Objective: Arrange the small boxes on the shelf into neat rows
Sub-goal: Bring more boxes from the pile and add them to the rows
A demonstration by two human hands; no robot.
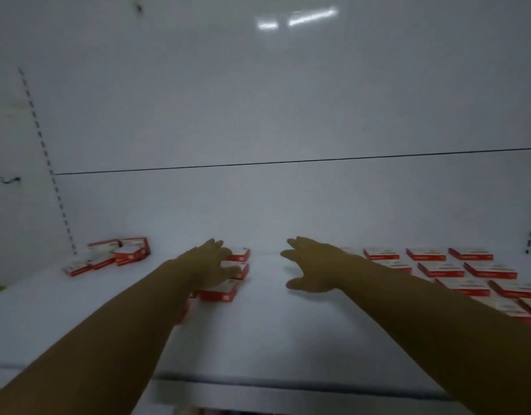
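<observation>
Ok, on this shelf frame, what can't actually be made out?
All in the head view:
- Print on the red and white boxes: blurred and too small to read.
- Boxes under the left hand: the hand and forearm cover part of the column, so their count and alignment are unclear.
- Boxes behind the right hand and forearm: partly hidden.
- Right rows: cut off by the frame's right edge.
- Pile of boxes at far left: blurred, overlapping; count unclear.

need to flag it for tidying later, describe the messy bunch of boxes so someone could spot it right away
Start at the white shelf and follow its back edge to the far left corner, beside the slotted upright. The messy pile of red-and-white boxes sits there, left of the left hand. Unlike the flat, evenly spaced rows on the right, these boxes are tilted and lean on one another.
</observation>
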